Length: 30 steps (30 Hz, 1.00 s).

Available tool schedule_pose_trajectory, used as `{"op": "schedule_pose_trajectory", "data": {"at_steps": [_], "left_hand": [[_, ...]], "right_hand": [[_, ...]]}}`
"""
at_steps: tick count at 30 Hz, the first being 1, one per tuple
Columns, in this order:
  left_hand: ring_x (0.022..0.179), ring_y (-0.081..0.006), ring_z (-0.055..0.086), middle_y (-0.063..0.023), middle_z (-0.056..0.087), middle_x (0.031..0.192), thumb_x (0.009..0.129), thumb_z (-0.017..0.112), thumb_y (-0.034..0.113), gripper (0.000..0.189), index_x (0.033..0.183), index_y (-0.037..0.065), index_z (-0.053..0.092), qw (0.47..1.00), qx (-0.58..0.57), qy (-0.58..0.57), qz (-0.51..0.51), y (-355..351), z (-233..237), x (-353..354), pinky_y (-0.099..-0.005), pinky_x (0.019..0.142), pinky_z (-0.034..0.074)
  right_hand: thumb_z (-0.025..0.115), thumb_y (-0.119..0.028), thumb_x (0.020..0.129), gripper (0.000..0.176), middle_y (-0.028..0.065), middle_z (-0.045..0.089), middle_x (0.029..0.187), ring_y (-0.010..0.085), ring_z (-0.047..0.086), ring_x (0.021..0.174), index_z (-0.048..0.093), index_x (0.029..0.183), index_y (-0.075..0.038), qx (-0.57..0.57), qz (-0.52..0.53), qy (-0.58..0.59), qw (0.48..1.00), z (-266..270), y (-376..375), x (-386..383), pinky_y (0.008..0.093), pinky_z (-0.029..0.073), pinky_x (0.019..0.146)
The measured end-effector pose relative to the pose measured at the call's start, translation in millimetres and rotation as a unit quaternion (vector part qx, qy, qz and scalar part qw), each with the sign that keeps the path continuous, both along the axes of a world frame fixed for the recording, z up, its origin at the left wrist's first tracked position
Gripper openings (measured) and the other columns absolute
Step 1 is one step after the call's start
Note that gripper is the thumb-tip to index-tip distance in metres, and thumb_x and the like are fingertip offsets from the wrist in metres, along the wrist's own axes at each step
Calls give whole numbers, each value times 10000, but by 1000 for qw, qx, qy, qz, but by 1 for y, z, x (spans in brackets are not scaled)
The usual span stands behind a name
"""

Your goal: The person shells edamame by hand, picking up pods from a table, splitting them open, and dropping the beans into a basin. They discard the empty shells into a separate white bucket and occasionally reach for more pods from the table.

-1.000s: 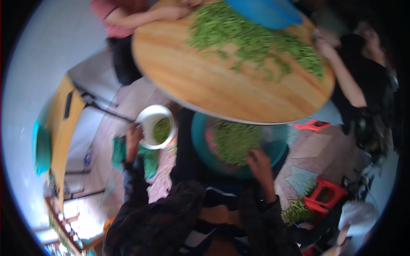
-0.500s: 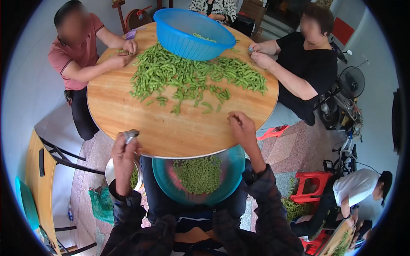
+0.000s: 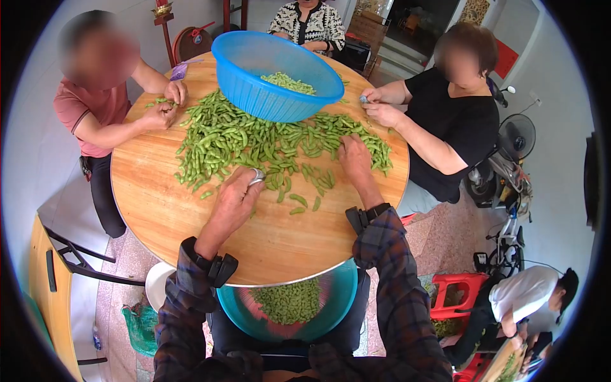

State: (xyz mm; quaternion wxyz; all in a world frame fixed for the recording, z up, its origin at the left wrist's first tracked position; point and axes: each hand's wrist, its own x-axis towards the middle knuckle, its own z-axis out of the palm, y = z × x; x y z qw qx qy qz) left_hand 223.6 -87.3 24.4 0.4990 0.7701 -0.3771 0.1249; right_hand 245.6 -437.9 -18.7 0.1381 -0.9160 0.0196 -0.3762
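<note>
Green soybean pods (image 3: 223,130) lie in a broad heap on the round wooden table (image 3: 165,216). My left hand (image 3: 234,198) is curled at the heap's near edge, with a silver metal piece (image 3: 256,176) at its thumb side; its fingertips are partly hidden. Over the right part of the heap, my right hand (image 3: 355,159) bends its fingers down among the pods, and what they pinch is hidden. Below the table edge, a teal basin (image 3: 232,318) in my lap contains shelled green beans (image 3: 289,302).
A tilted blue basin (image 3: 273,95) with shelled beans stands behind the heap. A person in pink (image 3: 95,114) sits left, one in black (image 3: 458,108) right, another at the far side. A white bucket (image 3: 159,283) and green sack (image 3: 140,328) are on the floor at left.
Both my hands have moved forward from the table's near edge to the pods, the left also going right. The view has shifted, so the table sits lower in it.
</note>
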Motion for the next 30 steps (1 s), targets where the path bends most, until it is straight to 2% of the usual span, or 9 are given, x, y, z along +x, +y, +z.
{"op": "schedule_pose_trajectory", "data": {"at_steps": [6,8,17,18,20,21,23,26,30], "left_hand": [[821,-394,623,-195,605,945,934,646,32,134,1030,-42,589,996,-19,62,54,-10,-38,5,-416,680,500],[836,-418,623,-204,593,956,938,640,31,141,1045,-33,576,999,-5,19,44,-9,-33,4,-445,683,503],[840,-447,601,-217,579,973,932,636,24,158,1061,-34,567,999,1,12,37,-10,-38,2,-452,694,504],[840,-447,601,-217,579,973,932,636,24,158,1061,-34,567,999,2,10,38,-9,-37,0,-452,694,504],[737,-326,626,-162,593,923,956,631,49,140,1059,-30,577,1000,-9,14,17,-10,-32,-6,-376,634,504],[737,-326,626,-162,593,923,956,631,49,140,1059,-30,577,1000,-4,15,19,-11,-28,-13,-376,634,504],[655,-154,599,-72,595,842,998,610,88,116,1051,-15,596,946,-89,296,-99,-12,-17,-33,-282,587,484],[630,-57,554,-8,577,789,1029,586,120,122,1056,2,605,903,-144,368,-167,-15,-9,-64,-230,564,471],[640,-61,568,-9,583,777,1026,596,114,121,1071,1,594,907,-131,367,-162,-12,-2,-95,-223,548,469]], "right_hand": [[667,-69,840,246,219,624,1020,413,634,951,664,1073,11,-32,-34,67,997,-9,-3,4,504,524,793],[678,-100,848,261,226,635,1015,419,639,932,674,1085,8,-25,-33,65,997,-8,1,2,504,517,800],[688,-50,858,186,226,652,950,387,667,868,677,1024,33,72,54,21,996,6,16,-19,442,538,753],[702,-70,871,197,205,667,949,340,678,863,680,1038,32,156,56,72,983,19,32,-32,414,542,741],[717,-91,885,210,184,683,947,294,689,858,682,1051,32,244,61,122,960,26,54,-55,386,545,729],[732,-105,891,234,157,682,952,246,679,853,685,1073,35,309,111,118,937,22,64,-67,352,541,712],[747,-119,898,258,130,681,957,197,670,849,687,1095,37,383,161,121,901,18,89,-96,318,537,695],[759,-86,893,307,99,666,956,169,643,828,679,1161,43,364,197,106,904,30,130,-143,289,529,677],[755,-21,884,374,114,656,1008,166,648,838,658,1241,33,335,240,87,907,38,159,-189,279,531,687]]}}
